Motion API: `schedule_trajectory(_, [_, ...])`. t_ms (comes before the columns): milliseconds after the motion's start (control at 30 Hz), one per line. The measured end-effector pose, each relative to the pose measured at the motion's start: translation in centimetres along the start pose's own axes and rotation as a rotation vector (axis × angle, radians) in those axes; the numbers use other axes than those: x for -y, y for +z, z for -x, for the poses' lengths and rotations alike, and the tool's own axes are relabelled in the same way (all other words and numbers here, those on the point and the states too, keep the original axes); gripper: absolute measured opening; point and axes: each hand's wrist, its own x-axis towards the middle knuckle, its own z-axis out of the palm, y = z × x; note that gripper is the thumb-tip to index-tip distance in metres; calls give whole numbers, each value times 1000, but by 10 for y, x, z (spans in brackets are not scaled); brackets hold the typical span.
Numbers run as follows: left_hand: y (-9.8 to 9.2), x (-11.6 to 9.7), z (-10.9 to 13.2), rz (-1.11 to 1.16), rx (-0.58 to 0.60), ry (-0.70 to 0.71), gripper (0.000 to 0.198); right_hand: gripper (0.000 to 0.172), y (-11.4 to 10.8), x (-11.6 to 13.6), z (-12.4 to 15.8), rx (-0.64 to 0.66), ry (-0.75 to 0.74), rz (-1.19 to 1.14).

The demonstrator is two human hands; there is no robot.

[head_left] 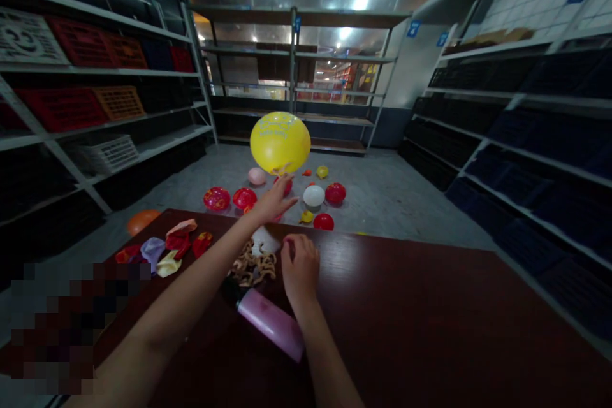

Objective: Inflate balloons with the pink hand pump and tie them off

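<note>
My left hand [278, 199] reaches out past the table's far edge with its thumb and fingers apart. An inflated yellow balloon [280, 142] with printed markings is just above its fingertips; whether they touch cannot be made out. Low over the table, my right hand [301, 261] has its fingers curled in, and what they hold, if anything, is hidden. Beside it lie a white object [265, 241] and a heap of tan curled pieces [253, 268]. A pink bottle [271, 324] with a dark cap lies on its side between my forearms. Limp balloons [165, 248] in several colours lie at the left.
The dark red table [406, 312] extends to the right. Beyond it, several inflated balloons, including a white one [313, 196] and a red one [335, 193], rest on the grey floor [382, 204]. Shelves with crates [62, 108] line the left; a metal rack [292, 64] stands behind.
</note>
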Motion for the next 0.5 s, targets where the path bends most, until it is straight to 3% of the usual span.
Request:
schedule_trajectory(67, [0, -1, -26, 1, 131, -40, 66, 17, -2, -2, -3, 42, 23, 21])
schedule_trajectory(167, [-2, 0, -31, 46, 116, 43, 57, 17, -5, -2, -5, 168, 54, 15])
schedule_trajectory(267, [-8, 16, -8, 33, 85, 0, 55, 18, -8, 3, -2, 328, 45, 2])
schedule_trajectory(500, [-45, 84, 68, -47, -85, -260, 43, 34, -17, 10, 12, 683, -81, 95])
